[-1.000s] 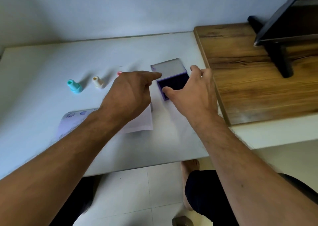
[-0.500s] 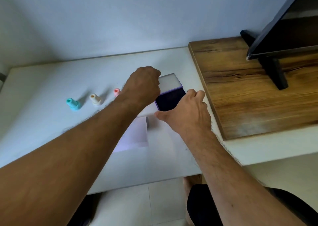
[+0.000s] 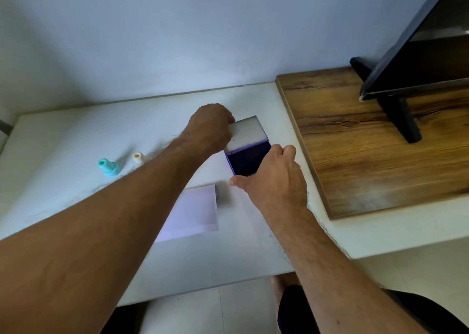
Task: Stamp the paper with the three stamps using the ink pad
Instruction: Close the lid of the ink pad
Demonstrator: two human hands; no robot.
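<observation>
Your left hand (image 3: 209,128) reaches across the white counter (image 3: 76,135) with its fingers curled onto the near-left edge of the ink pad's open lid (image 3: 247,133), so that grip is grasping the lid; your right hand (image 3: 274,176) cups the near end of the ink pad (image 3: 247,159), thumb at its near-left corner and fingers curled over its right side, grasping the base; the dark ink surface shows between your two hands, with the pale lid hinged back beyond it; the pad lies on the counter just left of the wooden board (image 3: 368,155); the paper (image 3: 195,214) lies flat on the counter nearer to you, partly under your left forearm, apart from the pad; the teal stamp (image 3: 108,167) and the cream stamp (image 3: 139,157) stand upright, well left of the pad; you cannot see a third stamp, since your left arm covers that stretch; a dark monitor (image 3: 418,54) stands on the board at the right.
</observation>
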